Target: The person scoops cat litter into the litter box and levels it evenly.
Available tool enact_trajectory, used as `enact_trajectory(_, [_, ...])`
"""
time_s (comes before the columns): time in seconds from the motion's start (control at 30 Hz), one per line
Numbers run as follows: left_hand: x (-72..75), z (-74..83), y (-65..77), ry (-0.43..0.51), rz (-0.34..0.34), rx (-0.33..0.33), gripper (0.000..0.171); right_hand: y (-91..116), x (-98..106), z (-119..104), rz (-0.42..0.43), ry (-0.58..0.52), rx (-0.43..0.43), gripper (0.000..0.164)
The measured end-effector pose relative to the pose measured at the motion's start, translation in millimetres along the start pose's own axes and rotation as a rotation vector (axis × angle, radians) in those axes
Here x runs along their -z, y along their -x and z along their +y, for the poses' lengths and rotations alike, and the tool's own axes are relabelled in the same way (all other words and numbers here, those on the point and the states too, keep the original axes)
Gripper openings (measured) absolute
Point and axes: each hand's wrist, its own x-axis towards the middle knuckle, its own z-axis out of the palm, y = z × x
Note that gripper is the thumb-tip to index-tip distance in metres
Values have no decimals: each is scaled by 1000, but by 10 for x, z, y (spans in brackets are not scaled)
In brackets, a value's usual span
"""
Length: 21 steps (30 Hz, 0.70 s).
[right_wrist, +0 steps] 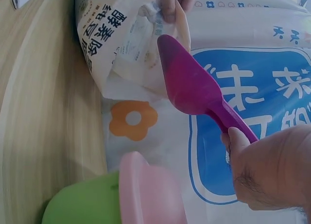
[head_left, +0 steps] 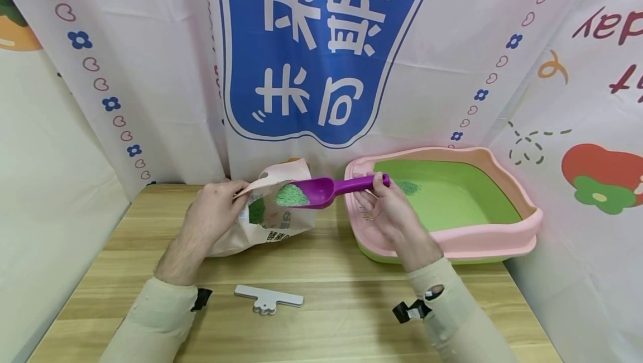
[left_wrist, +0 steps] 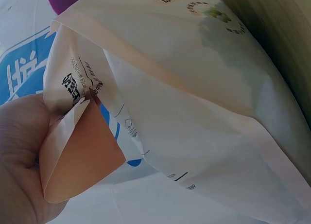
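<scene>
In the head view my left hand (head_left: 213, 212) pinches the top edge of a pale printed bag (head_left: 296, 221), holding its mouth apart. Green pellets show inside the bag. My right hand (head_left: 389, 209) grips the handle of a purple scoop (head_left: 321, 191), whose blade carries a heap of light green pellets (head_left: 291, 195) over the bag's mouth. From the right wrist view, the underside of the scoop (right_wrist: 189, 83) shows beside the bag (right_wrist: 121, 44). The left wrist view shows the left hand (left_wrist: 24, 156) on a folded flap of the bag (left_wrist: 194, 88).
To the right stands a litter box with a pink rim (head_left: 482, 243) and a green floor, on which a small patch of green pellets (head_left: 408, 187) lies. A white bag clip (head_left: 268, 299) rests near the front of the wooden table (head_left: 341, 307). Printed curtains hang behind.
</scene>
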Motion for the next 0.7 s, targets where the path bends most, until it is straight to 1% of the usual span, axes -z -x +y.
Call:
enact_trajectory(0.17, [2,0,1,-3,4,-4,16,21,88,-95,-27,3,0,19])
enact_trajectory(0.37, [-3,-1,4,4,8,-11,15,50,188,-203,-48,50,18,26])
enact_trajectory(0.5, [-5,-6,3,7,10,-12,15,67,245,-274,-56,61,24,28])
enact_trajectory(0.7, [-4,-5,2,10,8,-9,14,80,322,-385,-44,7,26,25])
